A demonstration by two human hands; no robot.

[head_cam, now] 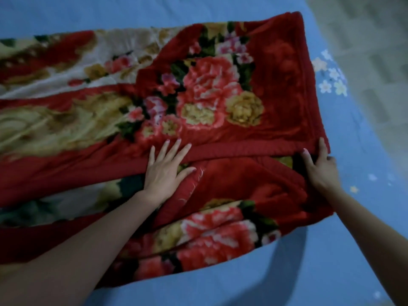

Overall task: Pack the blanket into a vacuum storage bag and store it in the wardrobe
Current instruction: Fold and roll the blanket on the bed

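A thick red blanket (220, 89) with pink and yellow flowers lies folded lengthwise across the bed, running off the left edge of the view. My left hand (164, 168) lies flat with fingers spread on the folded red hem near the middle. My right hand (321, 166) grips the blanket's right corner, thumb on top and fingers tucked under the edge. No vacuum bag or wardrobe is in view.
The blue bedsheet (287, 272) with small flower prints shows in front of the blanket and to its right. A pale tiled floor (375, 40) lies beyond the bed's right edge at the upper right.
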